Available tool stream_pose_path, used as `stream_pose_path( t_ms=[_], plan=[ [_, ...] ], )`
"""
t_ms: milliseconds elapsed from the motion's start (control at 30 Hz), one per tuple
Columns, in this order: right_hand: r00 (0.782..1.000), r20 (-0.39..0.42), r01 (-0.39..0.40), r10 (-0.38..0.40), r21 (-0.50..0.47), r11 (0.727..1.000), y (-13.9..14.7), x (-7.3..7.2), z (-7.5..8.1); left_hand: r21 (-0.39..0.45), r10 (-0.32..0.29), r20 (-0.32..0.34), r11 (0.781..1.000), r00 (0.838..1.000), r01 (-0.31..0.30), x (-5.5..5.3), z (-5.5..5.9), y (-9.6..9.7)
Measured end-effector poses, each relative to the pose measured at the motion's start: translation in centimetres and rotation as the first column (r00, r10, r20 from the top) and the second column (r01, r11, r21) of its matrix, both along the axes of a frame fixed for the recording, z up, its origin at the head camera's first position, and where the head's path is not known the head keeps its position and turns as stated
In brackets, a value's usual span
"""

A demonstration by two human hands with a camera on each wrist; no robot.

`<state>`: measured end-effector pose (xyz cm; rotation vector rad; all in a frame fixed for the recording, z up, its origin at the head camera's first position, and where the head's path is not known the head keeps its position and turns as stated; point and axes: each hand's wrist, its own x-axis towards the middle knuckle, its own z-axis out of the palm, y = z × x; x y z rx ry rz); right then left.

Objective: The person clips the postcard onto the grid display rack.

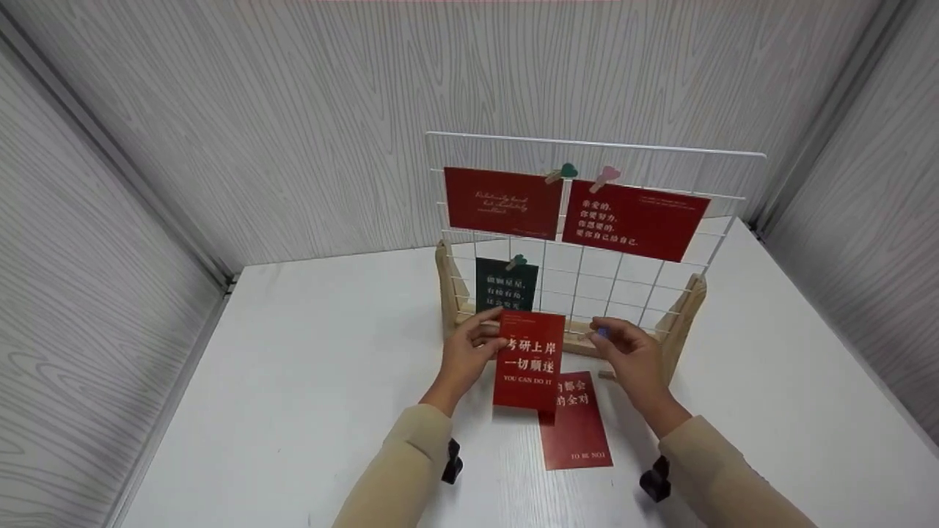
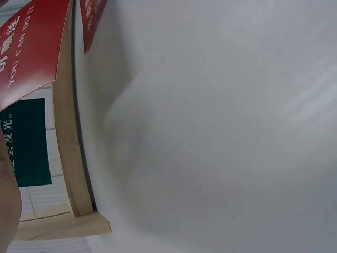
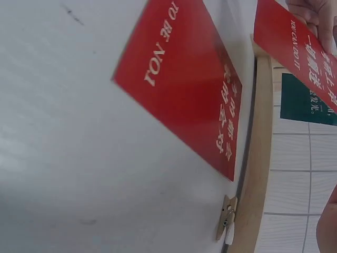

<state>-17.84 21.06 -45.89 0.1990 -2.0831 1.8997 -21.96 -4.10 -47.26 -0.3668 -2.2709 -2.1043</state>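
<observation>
My left hand pinches the left edge of a red card with white lettering, held upright in front of the grid rack. In my right hand, thumb and fingers pinch a small wooden clothespin with a blue piece on it, to the right of the card. A second red card lies on the table, partly hidden by the held one in the head view. Beside it, near the rack's base, lies another wooden clothespin. The left wrist view shows the held card's lower part only.
The white wire grid stands in a wooden base. Two red cards hang near its top under a green heart clothespin and a pink one. A dark green card hangs lower left, with its own clothespin.
</observation>
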Motion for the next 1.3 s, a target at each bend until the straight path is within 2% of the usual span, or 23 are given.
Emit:
stream_pose_path(
  t_ms=[167,400,500,700,800,1067,1200,1300],
  plan=[
    [0.998,0.031,0.05,-0.05,0.011,0.999,0.3,-1.0,-0.4,0.01,-0.001,-0.05,1.0,0.999,0.001,-0.4,0.9,1.1],
    [0.998,0.038,0.058,-0.058,0.001,0.998,0.1,-1.5,0.3,0.005,0.009,-0.065,1.0,0.998,-0.008,-1.1,1.6,2.2],
    [0.998,0.038,0.055,-0.055,-0.004,0.998,-0.1,-1.3,1.3,0.005,0.009,-0.072,1.0,0.997,-0.008,-1.2,1.9,2.5],
    [0.998,0.041,0.049,-0.048,-0.02,0.999,-1.0,-0.5,4.2,0.002,0.007,-0.145,1.0,0.989,-0.007,-1.5,2.2,3.1],
    [0.997,0.051,0.055,-0.054,-0.011,0.998,-1.0,-0.9,4.6,0.005,0.006,-0.147,1.0,0.989,-0.006,-1.7,2.3,3.5],
    [0.997,-0.002,0.076,-0.076,-0.017,0.997,-0.6,-3.3,3.4,0.013,0.01,-0.176,1.0,0.984,-0.008,-2.0,2.5,4.4],
    [0.995,-0.018,0.094,-0.095,-0.03,0.995,-0.8,-3.7,3.7,0.012,0.012,-0.176,1.0,0.984,-0.01,-2.1,2.6,4.7],
    [0.994,-0.01,0.111,-0.111,-0.045,0.993,-1.0,-3.4,4.4,0.021,0.015,-0.161,1.0,0.987,-0.012,-2.2,2.7,5.0]
  ],
)
